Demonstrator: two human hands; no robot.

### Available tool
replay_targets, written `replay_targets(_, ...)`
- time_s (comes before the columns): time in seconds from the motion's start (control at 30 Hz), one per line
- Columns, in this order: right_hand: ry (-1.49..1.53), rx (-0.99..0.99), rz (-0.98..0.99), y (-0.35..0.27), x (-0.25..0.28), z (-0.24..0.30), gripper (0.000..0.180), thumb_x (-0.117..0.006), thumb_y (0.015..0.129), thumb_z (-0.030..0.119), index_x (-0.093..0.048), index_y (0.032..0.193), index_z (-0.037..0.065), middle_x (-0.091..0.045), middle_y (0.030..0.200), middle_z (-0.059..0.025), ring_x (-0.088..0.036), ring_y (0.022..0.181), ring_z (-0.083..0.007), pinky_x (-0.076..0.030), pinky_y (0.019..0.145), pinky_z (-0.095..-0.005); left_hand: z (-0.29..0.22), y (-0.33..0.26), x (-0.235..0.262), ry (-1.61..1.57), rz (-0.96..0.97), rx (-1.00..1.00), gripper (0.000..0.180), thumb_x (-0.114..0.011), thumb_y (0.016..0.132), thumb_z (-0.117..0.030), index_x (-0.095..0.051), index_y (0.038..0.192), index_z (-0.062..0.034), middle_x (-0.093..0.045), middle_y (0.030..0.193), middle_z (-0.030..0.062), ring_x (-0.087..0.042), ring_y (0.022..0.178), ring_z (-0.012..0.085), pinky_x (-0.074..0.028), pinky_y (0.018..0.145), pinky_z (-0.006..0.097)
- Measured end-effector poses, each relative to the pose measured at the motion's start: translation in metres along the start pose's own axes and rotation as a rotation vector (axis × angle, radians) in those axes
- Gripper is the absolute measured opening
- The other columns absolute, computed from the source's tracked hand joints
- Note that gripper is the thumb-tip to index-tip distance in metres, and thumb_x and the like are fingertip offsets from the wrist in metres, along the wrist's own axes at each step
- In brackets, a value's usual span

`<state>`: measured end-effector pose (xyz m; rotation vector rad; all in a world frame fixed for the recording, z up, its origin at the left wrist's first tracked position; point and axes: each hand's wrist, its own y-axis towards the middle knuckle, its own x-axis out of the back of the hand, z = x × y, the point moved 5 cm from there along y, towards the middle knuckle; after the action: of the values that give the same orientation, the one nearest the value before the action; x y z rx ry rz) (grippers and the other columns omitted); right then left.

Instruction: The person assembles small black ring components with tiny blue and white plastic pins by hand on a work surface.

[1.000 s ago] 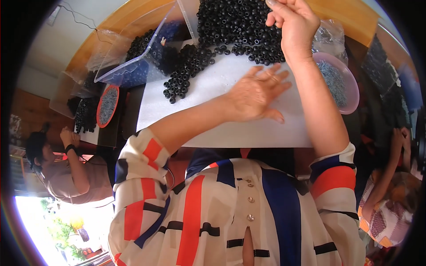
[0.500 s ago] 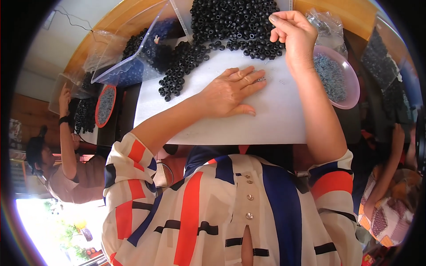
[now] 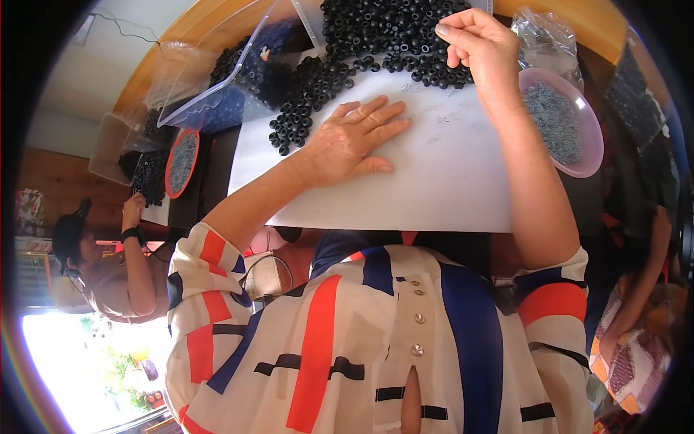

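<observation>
Hands: L [image 3: 352, 141] flat, R [image 3: 481, 47] pinching rings [image 3: 383, 32].

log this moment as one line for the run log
left hand: flat on white sheet | right hand: pinched, at black rings | pink bowl: right of sheet

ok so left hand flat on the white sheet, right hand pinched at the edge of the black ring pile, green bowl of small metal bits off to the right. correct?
One slip: the bowl is pink, not green, as the head view shows. The rest holds: left hand flat on the white sheet, right hand pinched at the edge of the black ring pile, small metal bits in the bowl.
</observation>
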<state>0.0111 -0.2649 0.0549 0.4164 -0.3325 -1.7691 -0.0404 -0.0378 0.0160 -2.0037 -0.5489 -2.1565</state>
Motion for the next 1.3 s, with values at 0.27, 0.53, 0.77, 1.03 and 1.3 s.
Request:
replay_targets(0.27, -0.038, 0.007, 0.035, -0.002, -0.004, -0.003, 0.006, -0.07, 0.085, 0.009, -0.068, 0.088, 0.003, -0.058, 0.065, 0.0031, -0.051, 0.054, -0.0042, -0.032, 0.051, -0.0191, 0.004, -0.022, 0.006, -0.016, -0.014, 0.038, 0.066, -0.053, 0.091, -0.051, -0.046, 0.142, -0.0094, -0.041, 0.15, 0.0117, -0.039, 0.138, 0.0334, -0.034, 0.107, 0.046)
replay_targets(0.53, -0.044, 0.011, 0.066, 0.002, -0.001, -0.013, 0.007, -0.071, 0.085, 0.009, -0.068, 0.088, 0.003, -0.058, 0.064, 0.0028, -0.051, 0.053, -0.0043, -0.031, 0.05, -0.0194, 0.01, -0.04, 0.011, -0.133, -0.092, 0.136, 0.054, -0.068, 0.084, -0.038, -0.058, 0.128, -0.0088, -0.05, 0.143, 0.0089, -0.042, 0.134, 0.0304, -0.036, 0.104, 0.043)
replay_targets(0.77, -0.049, -0.036, 0.038, 0.001, 0.0, -0.012, 0.006, -0.07, 0.085, 0.007, -0.067, 0.088, 0.002, -0.059, 0.064, 0.0025, -0.051, 0.053, -0.0045, -0.031, 0.05, -0.019, -0.002, 0.0, 0.014, -0.191, -0.228, 0.143, 0.051, -0.07, 0.082, -0.04, -0.063, 0.118, -0.0049, -0.055, 0.133, 0.0113, -0.044, 0.127, 0.0354, -0.037, 0.099, 0.049)
replay_targets(1.03, -0.076, -0.028, 0.07, -0.001, -0.005, -0.008, 0.006, -0.069, 0.085, 0.008, -0.067, 0.088, 0.003, -0.057, 0.064, 0.0038, -0.049, 0.054, -0.0039, -0.032, 0.05, -0.0193, -0.009, 0.024, 0.004, -0.019, -0.157, 0.086, 0.06, -0.061, 0.087, -0.053, -0.061, 0.125, -0.0076, -0.046, 0.142, 0.0136, -0.034, 0.135, 0.0392, -0.034, 0.101, 0.052)
replay_targets(1.3, -0.111, 0.011, 0.099, -0.003, -0.01, -0.003, 0.007, -0.069, 0.085, 0.008, -0.067, 0.089, 0.002, -0.056, 0.064, 0.0033, -0.048, 0.055, -0.0035, -0.031, 0.051, -0.0194, 0.005, -0.037, 0.018, -0.129, -0.255, 0.228, 0.047, -0.077, 0.075, -0.03, -0.065, 0.115, -0.0079, -0.053, 0.131, 0.0141, -0.044, 0.127, 0.0385, -0.039, 0.099, 0.049)
